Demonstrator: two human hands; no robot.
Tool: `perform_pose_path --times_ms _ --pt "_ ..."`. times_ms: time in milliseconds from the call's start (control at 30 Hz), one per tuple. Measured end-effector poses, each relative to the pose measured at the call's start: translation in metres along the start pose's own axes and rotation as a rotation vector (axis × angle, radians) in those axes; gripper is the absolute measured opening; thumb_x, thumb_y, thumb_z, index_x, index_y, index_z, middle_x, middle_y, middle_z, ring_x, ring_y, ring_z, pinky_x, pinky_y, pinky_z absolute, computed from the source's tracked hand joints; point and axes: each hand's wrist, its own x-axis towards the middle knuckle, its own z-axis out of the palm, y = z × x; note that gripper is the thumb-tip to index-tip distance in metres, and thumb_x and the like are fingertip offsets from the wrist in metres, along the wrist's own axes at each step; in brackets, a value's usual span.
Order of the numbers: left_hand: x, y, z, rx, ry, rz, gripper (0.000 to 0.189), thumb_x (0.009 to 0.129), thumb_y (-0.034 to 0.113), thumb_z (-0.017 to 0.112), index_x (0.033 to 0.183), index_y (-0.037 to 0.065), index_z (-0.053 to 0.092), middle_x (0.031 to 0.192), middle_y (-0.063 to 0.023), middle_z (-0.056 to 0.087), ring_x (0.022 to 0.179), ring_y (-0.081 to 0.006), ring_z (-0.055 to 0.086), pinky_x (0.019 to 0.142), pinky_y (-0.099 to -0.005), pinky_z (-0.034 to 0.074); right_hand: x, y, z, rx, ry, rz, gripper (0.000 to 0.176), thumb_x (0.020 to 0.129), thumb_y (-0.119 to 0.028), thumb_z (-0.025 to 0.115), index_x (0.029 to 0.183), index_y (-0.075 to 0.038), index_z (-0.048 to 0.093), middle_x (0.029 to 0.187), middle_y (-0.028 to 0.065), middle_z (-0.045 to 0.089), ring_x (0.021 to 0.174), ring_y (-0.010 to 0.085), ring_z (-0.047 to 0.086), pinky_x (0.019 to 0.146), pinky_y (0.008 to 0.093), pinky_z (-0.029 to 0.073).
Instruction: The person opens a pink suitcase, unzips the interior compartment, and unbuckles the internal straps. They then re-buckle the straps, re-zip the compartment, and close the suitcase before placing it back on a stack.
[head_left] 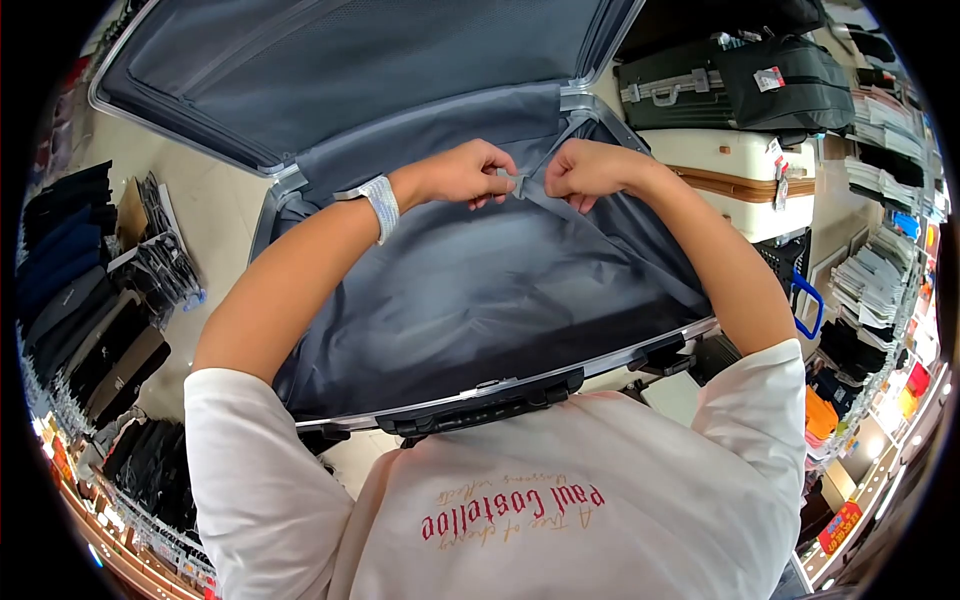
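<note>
An open suitcase (470,300) with a grey fabric lining lies before me, its lid (380,75) tilted back on the far side. Inside it, near the hinge side, a grey luggage strap (535,195) with a small buckle (518,185) runs between my hands. My left hand (465,173), wearing a glittery band at the wrist, is closed with thumb and fingers at the buckle. To its right, my right hand (592,170) is curled closed on the strap. The fingertips of the right hand are partly hidden.
On the right stand a dark green suitcase (740,85) and a cream suitcase (715,180) with a brown band. Racks of folded clothes (870,290) line the right edge. Dark garments (85,300) hang at the left. The suitcase's metal rim (500,385) is close to my body.
</note>
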Motion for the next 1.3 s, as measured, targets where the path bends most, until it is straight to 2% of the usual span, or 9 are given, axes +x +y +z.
perform_pose_path --times_ms 133,200,300,500,667,833,1133,1233,1300 --pt "0.003 -0.004 0.002 -0.026 -0.025 -0.021 0.019 0.092 0.018 0.056 0.100 0.001 0.060 0.073 0.0000 0.058 0.055 -0.0060 0.049 0.051 -0.0223 0.042 0.004 0.004 -0.001 0.144 -0.064 0.051 0.026 0.089 -0.020 0.052 0.092 0.002 0.066 0.084 0.0109 0.066 0.073 0.0187 0.066 0.064 0.0304 0.056" --pt "0.006 -0.006 0.005 -0.007 -0.014 -0.028 0.019 0.091 0.018 0.056 0.099 0.001 0.060 0.073 -0.0001 0.058 0.054 -0.0063 0.049 0.051 -0.0225 0.041 0.008 0.004 0.002 0.221 0.047 0.127 0.036 0.095 -0.025 0.045 0.105 0.005 0.063 0.093 0.0147 0.067 0.079 0.0223 0.067 0.069 0.0330 0.056" --pt "0.013 -0.006 0.011 0.017 0.021 -0.029 0.018 0.092 0.017 0.056 0.099 0.001 0.059 0.073 -0.0004 0.058 0.054 -0.0069 0.049 0.050 -0.0229 0.041 0.020 0.014 0.007 0.387 0.050 0.165 0.041 0.097 -0.030 0.043 0.112 0.006 0.057 0.094 0.0159 0.067 0.080 0.0247 0.068 0.071 0.0343 0.055" --pt "0.027 -0.006 0.018 -0.006 0.091 -0.014 0.017 0.092 0.016 0.054 0.099 0.002 0.058 0.073 -0.0014 0.059 0.054 -0.0078 0.050 0.049 -0.0237 0.041 0.027 0.019 0.013 0.544 0.183 0.097 0.031 0.096 -0.024 0.045 0.107 0.002 0.058 0.098 0.0149 0.066 0.080 0.0218 0.068 0.069 0.0333 0.053" --pt "0.033 -0.006 0.016 0.034 0.084 -0.038 0.016 0.091 0.015 0.053 0.099 0.003 0.059 0.074 -0.0017 0.059 0.055 -0.0079 0.051 0.051 -0.0236 0.041 0.030 0.021 0.010 0.436 0.221 0.105 0.023 0.092 -0.011 0.043 0.106 -0.003 0.059 0.095 0.0108 0.065 0.079 0.0189 0.068 0.067 0.0303 0.053" --pt "0.015 -0.006 0.009 -0.089 -0.112 -0.054 0.017 0.091 0.013 0.055 0.101 0.000 0.058 0.077 -0.0028 0.062 0.055 -0.0074 0.051 0.054 -0.0217 0.042 0.020 0.017 -0.002 0.279 0.255 0.145 0.026 0.088 -0.003 0.041 0.107 -0.003 0.060 0.093 0.0084 0.065 0.076 0.0153 0.065 0.066 0.0277 0.052" --pt "-0.016 -0.003 -0.004 -0.160 -0.100 -0.026 0.028 0.092 0.013 0.054 0.115 -0.003 0.057 0.080 -0.0029 0.064 0.056 -0.0051 0.050 0.054 -0.0192 0.041 0.011 0.016 -0.010 0.074 0.228 -0.162 0.024 0.087 -0.005 0.047 0.106 -0.001 0.062 0.086 0.0044 0.063 0.073 0.0130 0.063 0.065 0.0270 0.051" --pt "-0.019 0.000 -0.010 -0.180 -0.113 -0.003 0.027 0.093 0.015 0.053 0.113 -0.002 0.057 0.078 -0.0018 0.063 0.055 -0.0045 0.048 0.053 -0.0190 0.040 0.004 0.012 -0.018 0.060 0.161 -0.135 0.019 0.088 -0.009 0.053 0.101 0.000 0.063 0.086 0.0051 0.065 0.072 0.0132 0.064 0.064 0.0257 0.052" --pt "-0.020 0.003 -0.012 -0.187 -0.113 -0.021 0.026 0.094 0.016 0.053 0.113 -0.002 0.057 0.078 -0.0013 0.062 0.055 -0.0044 0.047 0.054 -0.0188 0.039 -0.008 0.005 -0.024 0.084 -0.064 -0.071 0.017 0.088 -0.013 0.057 0.096 0.000 0.063 0.084 0.0060 0.067 0.071 0.0135 0.066 0.064 0.0239 0.053"
